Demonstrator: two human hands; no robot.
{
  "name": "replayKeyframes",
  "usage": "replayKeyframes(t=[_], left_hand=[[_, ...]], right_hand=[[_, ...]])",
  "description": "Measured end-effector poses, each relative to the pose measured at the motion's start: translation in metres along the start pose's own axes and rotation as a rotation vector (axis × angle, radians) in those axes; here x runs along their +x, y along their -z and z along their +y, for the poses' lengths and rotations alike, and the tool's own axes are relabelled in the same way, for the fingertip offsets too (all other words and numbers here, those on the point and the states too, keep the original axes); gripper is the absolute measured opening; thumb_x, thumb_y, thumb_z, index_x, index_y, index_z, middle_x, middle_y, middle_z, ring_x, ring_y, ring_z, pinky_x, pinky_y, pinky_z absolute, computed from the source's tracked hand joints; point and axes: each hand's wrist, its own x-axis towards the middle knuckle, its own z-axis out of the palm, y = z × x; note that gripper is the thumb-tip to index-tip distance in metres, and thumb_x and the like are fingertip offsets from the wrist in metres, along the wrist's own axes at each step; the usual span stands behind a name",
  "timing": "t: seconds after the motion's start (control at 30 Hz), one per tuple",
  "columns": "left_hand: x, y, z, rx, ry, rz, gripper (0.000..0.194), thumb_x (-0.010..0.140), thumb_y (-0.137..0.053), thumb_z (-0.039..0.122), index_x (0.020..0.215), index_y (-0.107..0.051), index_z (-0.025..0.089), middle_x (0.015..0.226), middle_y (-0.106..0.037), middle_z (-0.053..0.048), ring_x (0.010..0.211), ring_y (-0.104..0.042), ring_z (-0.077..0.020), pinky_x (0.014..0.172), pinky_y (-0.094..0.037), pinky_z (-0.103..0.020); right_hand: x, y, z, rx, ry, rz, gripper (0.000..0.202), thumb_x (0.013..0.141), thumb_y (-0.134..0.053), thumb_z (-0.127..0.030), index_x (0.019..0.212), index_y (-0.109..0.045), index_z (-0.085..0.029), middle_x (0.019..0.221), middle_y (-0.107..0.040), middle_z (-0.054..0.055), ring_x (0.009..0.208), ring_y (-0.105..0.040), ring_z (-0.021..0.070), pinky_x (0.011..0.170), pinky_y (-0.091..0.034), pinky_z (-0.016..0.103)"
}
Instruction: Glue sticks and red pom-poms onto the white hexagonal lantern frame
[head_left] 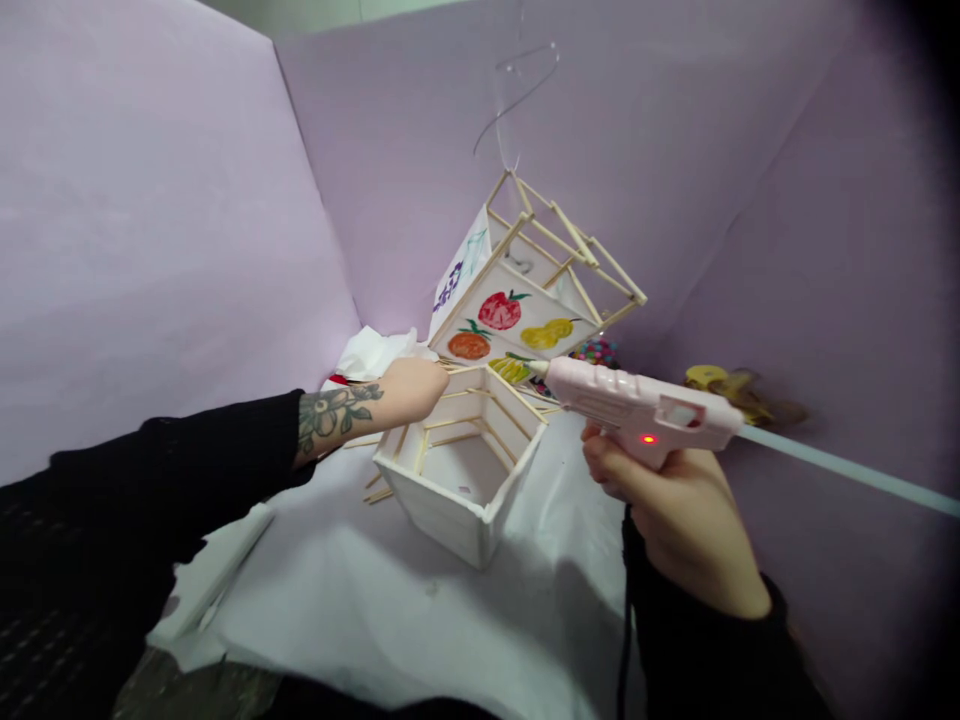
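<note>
My right hand (667,500) is wrapped round the handle of a pale pink hot glue gun (637,400). Its red light glows, and a glue stick (847,467) sticks out of the back. The nozzle points left, near a painted lantern (517,290) that hangs tilted, with fruit pictures on its panels and bare wooden sticks at the top. Below stands an open-topped white box frame (442,510) lined with thin wooden sticks. At its far left edge is my left hand (415,388), closed like a fist; its fingertips and anything in them are hidden.
Lilac walls (180,180) enclose the workspace at the back and sides. A bent wire (517,100) hangs above the lantern. White crumpled paper (375,350) lies behind my left hand, loose sticks (379,493) beside the box. A yellow-brown object (731,390) is blurred at right.
</note>
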Motion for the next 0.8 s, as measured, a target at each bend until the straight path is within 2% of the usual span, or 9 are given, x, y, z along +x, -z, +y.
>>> replayKeyframes(t=[0.1, 0.4, 0.5, 0.8], left_hand=[[0.001, 0.001, 0.000, 0.001, 0.011, 0.013, 0.015, 0.085, -0.062, 0.011, 0.094, -0.075, 0.009, 0.099, -0.075, -0.020, 0.099, -0.072, -0.0335, 0.079, -0.055, -0.037], [-0.007, 0.004, 0.003, -0.010, 0.000, 0.044, 0.017, 0.086, -0.060, 0.007, 0.095, -0.074, 0.003, 0.098, -0.074, -0.025, 0.096, -0.072, -0.0364, 0.080, -0.054, -0.041], [-0.008, 0.005, 0.004, -0.013, 0.004, 0.034, 0.015, 0.086, -0.062, 0.008, 0.095, -0.073, 0.003, 0.099, -0.074, -0.025, 0.098, -0.071, -0.0346, 0.083, -0.053, -0.039], [-0.004, -0.004, 0.005, 0.036, 0.079, 0.009, 0.026, 0.088, -0.053, 0.009, 0.103, -0.073, 0.008, 0.099, -0.074, -0.022, 0.103, -0.071, -0.0355, 0.081, -0.054, -0.039]], right_hand=[[0.000, -0.001, -0.003, 0.053, -0.048, -0.008, 0.031, 0.080, -0.075, -0.037, 0.105, -0.072, -0.019, 0.081, -0.068, 0.005, 0.077, -0.064, 0.0241, 0.066, -0.052, 0.035], [0.000, -0.004, -0.011, 0.093, -0.108, -0.031, 0.036, 0.078, -0.075, -0.039, 0.108, -0.071, -0.019, 0.083, -0.068, 0.006, 0.080, -0.063, 0.0255, 0.064, -0.049, 0.035], [0.000, -0.005, -0.011, 0.099, -0.096, -0.042, 0.034, 0.078, -0.075, -0.039, 0.106, -0.073, -0.020, 0.084, -0.068, 0.006, 0.080, -0.063, 0.0253, 0.063, -0.049, 0.035], [0.001, -0.006, -0.013, 0.128, -0.090, -0.088, 0.029, 0.079, -0.075, -0.037, 0.105, -0.075, -0.023, 0.079, -0.069, 0.003, 0.068, -0.060, 0.0200, 0.062, -0.049, 0.033]])
